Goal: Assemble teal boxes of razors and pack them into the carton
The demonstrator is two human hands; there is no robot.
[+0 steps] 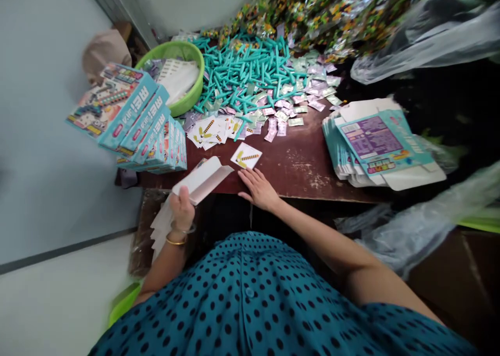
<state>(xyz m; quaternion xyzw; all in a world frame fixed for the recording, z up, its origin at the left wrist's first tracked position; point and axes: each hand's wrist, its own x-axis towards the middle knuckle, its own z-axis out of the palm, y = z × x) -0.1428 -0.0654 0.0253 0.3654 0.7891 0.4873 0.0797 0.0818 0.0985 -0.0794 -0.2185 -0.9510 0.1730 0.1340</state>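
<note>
My left hand [182,210] grips a small open carton [203,181] by its near end, thumb on the white side. The carton's open side faces up and to the right, and I see nothing inside it. My right hand [260,189] lies at the table's front edge with fingers stretched out. Its fingertips reach the near edge of a white card [246,156] printed with a yellow and orange pickaxe-like picture; whether they press on it I cannot tell. More such cards [211,131] lie in a loose pile just beyond.
Teal plastic sticks [246,69] heap on the table [297,163], with small sachets [316,85] around them. At left stand stacked printed boxes [136,116] and a green basket [199,80]. Flattened cartons [383,142] are piled right. Plastic-wrapped colourful pieces [312,12] lie behind.
</note>
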